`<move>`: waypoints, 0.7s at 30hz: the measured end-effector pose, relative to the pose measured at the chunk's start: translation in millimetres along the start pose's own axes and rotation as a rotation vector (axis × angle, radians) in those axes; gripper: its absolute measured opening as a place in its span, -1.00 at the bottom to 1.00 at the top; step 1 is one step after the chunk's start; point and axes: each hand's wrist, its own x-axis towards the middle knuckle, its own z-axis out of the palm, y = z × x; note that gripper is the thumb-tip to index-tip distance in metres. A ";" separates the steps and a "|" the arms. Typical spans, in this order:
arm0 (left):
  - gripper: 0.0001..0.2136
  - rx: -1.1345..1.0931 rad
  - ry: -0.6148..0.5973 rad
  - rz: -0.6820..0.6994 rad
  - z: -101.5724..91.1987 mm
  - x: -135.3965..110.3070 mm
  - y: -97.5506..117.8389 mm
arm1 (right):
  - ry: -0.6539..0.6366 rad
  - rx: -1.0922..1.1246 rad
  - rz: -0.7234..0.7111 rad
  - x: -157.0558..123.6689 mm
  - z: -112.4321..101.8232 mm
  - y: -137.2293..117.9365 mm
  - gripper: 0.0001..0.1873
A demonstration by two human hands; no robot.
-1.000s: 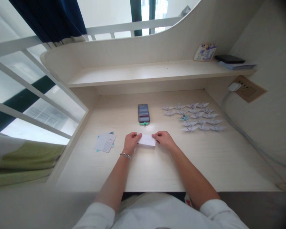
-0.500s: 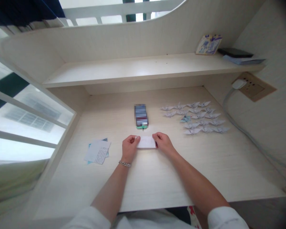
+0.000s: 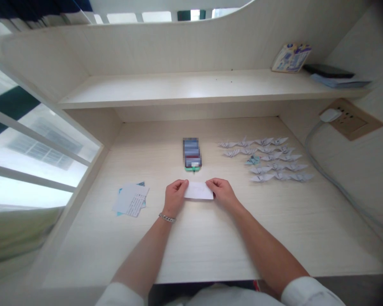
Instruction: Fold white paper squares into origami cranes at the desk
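A small white sheet of paper (image 3: 198, 191), folded into a rectangle, lies on the pale wooden desk (image 3: 191, 246). My left hand (image 3: 175, 196) pinches its left end, with a bracelet on that wrist. My right hand (image 3: 221, 191) pinches its right end. Both hands rest on the desk with fingers curled onto the paper. A phone (image 3: 192, 154) in a green case lies flat just beyond the sheet.
Several folded paper cranes (image 3: 268, 159) lie in rows at the right. A few loose sheets (image 3: 130, 199) sit at the left. A shelf (image 3: 185, 91) above holds a card (image 3: 290, 57) and a dark device (image 3: 328, 71). A cable (image 3: 335, 182) runs from the wall socket (image 3: 351, 123).
Both hands stay on the ends of the paper. The view has tilted down and shifted slightly; the paper looks flatter on the desk.
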 end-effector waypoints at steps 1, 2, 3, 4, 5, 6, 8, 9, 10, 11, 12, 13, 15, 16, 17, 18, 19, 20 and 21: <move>-0.74 -0.002 -0.012 -0.004 0.2 0.2 0.2 | 0.027 0.007 0.006 0.2 -0.6 0.0 -0.66; -0.75 -0.014 -0.030 -0.013 0.3 0.4 0.3 | 0.051 0.005 0.010 0.4 -1.1 -0.2 -0.66; -0.75 -0.037 -0.056 -0.030 0.4 0.5 0.5 | 0.067 -0.005 0.010 0.7 -1.2 -0.7 -0.66; -0.73 -0.068 -0.089 -0.053 0.2 0.4 0.8 | 0.074 -0.018 0.007 0.9 -1.2 -1.3 -0.66; -0.66 -0.101 -0.124 -0.079 -0.1 0.2 1.2 | 0.070 -0.024 0.003 1.3 -1.0 -1.9 -0.67; -0.60 -0.132 -0.158 -0.106 -0.8 -0.1 2.0 | 0.062 -0.020 0.000 1.6 -0.8 -2.6 -0.68; -0.58 -0.177 -0.222 -0.150 -3.0 -1.2 4.9 | 0.051 0.027 0.003 2.1 -1.2 -4.2 -0.69; -0.63 -0.199 -0.253 -0.169 -4.4 -2.0 7.2 | 0.052 0.070 0.008 2.1 -2.1 -5.3 -0.69; -0.69 -0.225 -0.291 -0.187 -5.9 -2.8 9.9 | 0.050 0.126 0.016 1.7 -3.6 -6.6 -0.70; -0.72 -0.265 -0.328 -0.205 -7.2 -3.8 12.8 | 0.037 0.195 0.033 0.8 -5.8 -8.3 -0.70; -0.71 -0.321 -0.379 -0.229 -8.4 -4.7 15.6 | 0.011 0.272 0.054 -0.5 -8.6 -10.3 -0.70; -0.69 -0.369 -0.419 -0.240 -9.1 -5.4 17.9 | -0.024 0.349 0.076 -2.1 -11.8 -12.6 -0.70; -0.62 -0.401 -0.442 -0.244 -9.0 -6.2 20.0 | -0.121 0.472 0.108 -5.8 -17.8 -16.8 -0.68; -0.60 -0.387 -0.411 -0.252 -8.3 -6.0 19.6 | -0.155 0.497 0.098 -7.3 -19.9 -18.4 -0.69; -0.63 -0.355 -0.362 -0.269 -7.3 -5.4 18.3 | -0.176 0.493 0.080 -8.3 -21.1 -19.2 -0.69; -0.69 -0.313 -0.302 -0.284 -6.2 -4.7 16.5 | -0.162 0.463 0.053 -8.6 -21.3 -19.3 -0.69; -0.72 -0.286 -0.265 -0.293 -5.2 -3.8 14.4 | -0.096 0.413 0.023 -8.1 -20.5 -18.6 -0.71; -0.72 -0.267 -0.245 -0.302 -4.4 -2.9 12.5 | -0.031 0.341 0.006 -7.1 -19.0 -17.3 -0.73; -0.71 -0.255 -0.237 -0.311 -3.9 -2.2 11.0 | 0.020 0.266 -0.006 -5.7 -17.2 -15.7 -0.73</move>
